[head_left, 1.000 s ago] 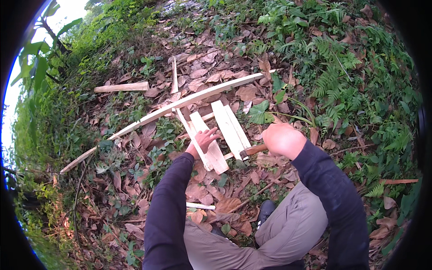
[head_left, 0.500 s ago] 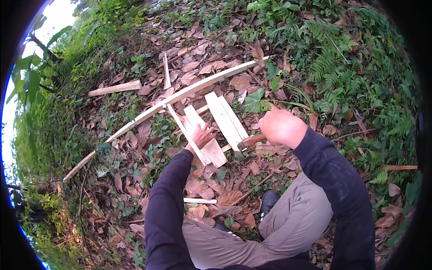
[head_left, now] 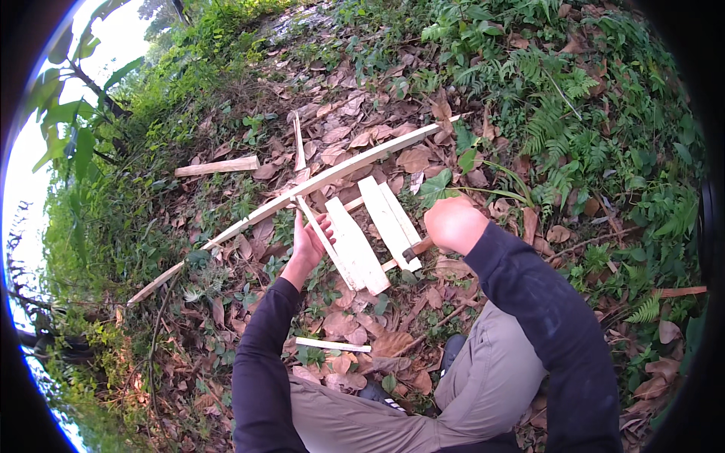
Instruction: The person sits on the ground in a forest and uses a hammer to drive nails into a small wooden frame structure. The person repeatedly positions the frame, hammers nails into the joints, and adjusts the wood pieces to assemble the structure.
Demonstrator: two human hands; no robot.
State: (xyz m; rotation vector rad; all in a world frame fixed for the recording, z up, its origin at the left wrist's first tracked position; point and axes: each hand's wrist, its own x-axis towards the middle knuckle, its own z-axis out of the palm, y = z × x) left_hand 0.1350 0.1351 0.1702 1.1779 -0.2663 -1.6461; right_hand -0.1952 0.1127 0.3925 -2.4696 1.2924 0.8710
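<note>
My left hand [head_left: 306, 243] is closed round the left edge of a small wooden frame, fingers curled behind a narrow strip [head_left: 323, 238]. Beside that strip lies a wider pale board [head_left: 356, 245], with another pair of boards [head_left: 389, 219] further right. Thin crosspieces [head_left: 353, 204] show in the gap between them. In my right hand [head_left: 455, 224] is a hammer [head_left: 420, 247], gripped by its wooden handle. Its dark head is over the lower end of the right-hand boards; whether it touches them I cannot tell.
A long, thin pole [head_left: 325, 177] lies slantwise beyond the frame. Further off are a short wood piece [head_left: 217, 166] and an upright-looking splinter [head_left: 299, 143]. A small stick [head_left: 333, 344] lies near my feet. Dry leaves cover the ground, with ferns [head_left: 551, 132] at right.
My left hand has moved from on top of the left boards to the outer strip and closed round it. The hammer stays by the right boards. The view has shifted slightly.
</note>
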